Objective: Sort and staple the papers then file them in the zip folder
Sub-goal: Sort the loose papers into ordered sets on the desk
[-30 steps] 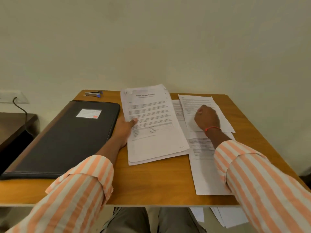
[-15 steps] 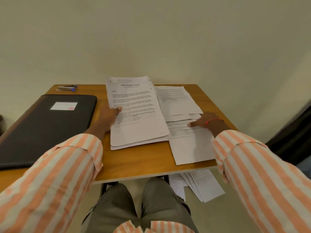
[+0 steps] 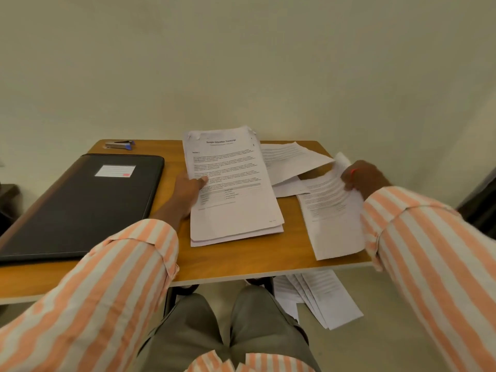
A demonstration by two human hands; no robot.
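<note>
Head view: the left hand [image 3: 188,189] pins the sorted stack [image 3: 230,189] mid-bench, fingers flat and open; the right hand [image 3: 362,178] has its fingers closed on a loose sheet [image 3: 330,210] at the right edge. Lift it clear before squaring it onto the stack; zip folder [image 3: 80,205] lies left, stapler [image 3: 119,144] in the far-left corner

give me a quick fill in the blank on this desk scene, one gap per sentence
1. The stapler lies at the table's far ____ corner.
2. The zip folder is ____.
3. The right hand grips a loose ____.
4. The left hand rests on the stack, thumb on ____.

Missing words: left; closed; sheet; top
</note>
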